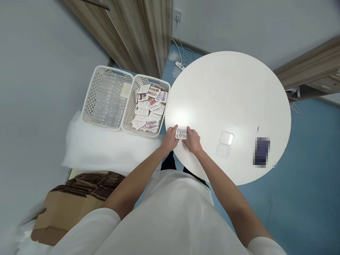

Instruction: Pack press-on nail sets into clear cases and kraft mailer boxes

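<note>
A small clear case of press-on nails [182,133] lies at the near left edge of the round white table [228,88]. My left hand [170,139] pinches its left end and my right hand [192,140] pinches its right end, fingers closed on it. An open clear plastic case [224,144] lies on the table to the right of my hands.
Left of the table stand two white baskets: one with clear plastic cases [106,99], one with nail cards [148,108]. A cardboard box [77,202] of dark packets sits at lower left. A blurred dark object [261,151] lies near the table's right edge.
</note>
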Demonstrator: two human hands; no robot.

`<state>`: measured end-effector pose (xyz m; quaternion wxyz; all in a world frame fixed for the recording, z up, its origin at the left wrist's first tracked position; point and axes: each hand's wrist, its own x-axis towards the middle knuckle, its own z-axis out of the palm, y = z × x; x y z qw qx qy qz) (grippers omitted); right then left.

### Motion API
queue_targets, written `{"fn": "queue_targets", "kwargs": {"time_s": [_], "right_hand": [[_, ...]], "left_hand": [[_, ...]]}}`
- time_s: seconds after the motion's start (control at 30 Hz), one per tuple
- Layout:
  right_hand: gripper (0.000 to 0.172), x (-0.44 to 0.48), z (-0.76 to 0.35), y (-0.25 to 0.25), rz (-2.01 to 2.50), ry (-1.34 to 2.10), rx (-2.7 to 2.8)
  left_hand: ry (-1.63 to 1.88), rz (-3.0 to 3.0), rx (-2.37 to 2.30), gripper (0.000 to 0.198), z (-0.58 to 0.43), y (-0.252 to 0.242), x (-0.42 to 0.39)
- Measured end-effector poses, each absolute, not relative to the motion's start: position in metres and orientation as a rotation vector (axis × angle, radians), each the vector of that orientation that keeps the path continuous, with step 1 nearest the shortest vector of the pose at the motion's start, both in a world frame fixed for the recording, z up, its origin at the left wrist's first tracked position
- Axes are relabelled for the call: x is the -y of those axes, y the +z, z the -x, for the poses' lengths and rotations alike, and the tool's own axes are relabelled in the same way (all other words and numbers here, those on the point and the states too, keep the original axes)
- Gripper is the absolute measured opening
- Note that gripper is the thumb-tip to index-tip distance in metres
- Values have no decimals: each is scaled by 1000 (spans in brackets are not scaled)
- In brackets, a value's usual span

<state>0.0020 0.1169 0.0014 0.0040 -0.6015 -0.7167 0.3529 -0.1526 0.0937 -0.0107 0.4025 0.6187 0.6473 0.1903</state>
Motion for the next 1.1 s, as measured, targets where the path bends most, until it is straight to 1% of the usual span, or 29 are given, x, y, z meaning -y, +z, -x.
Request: {"fn": "queue_targets", "kwargs": {"time_s": [0.2,0.43,0.6,0.77,1.1], "right_hand": [[68,-96,-57,13,1777,1086,2184],[70,-68,-138,20,1686,1094,2139],[65,-55,-187,13,1634,1110,2088],[63,-50,-223,2,1691,1029,2063],[62,-62,-246,-12,1761,1001,2141]], "left_hand": [[522,-1628,-1496,70,118,7,-81],[474,-1762,-1382,65,58,21,-70],[354,-1874,-1346,65,19,20,-70],[247,-1958,-1373,65,-16,18,-76],[62,-1987,-1486,64,-51,9,-84]]}}
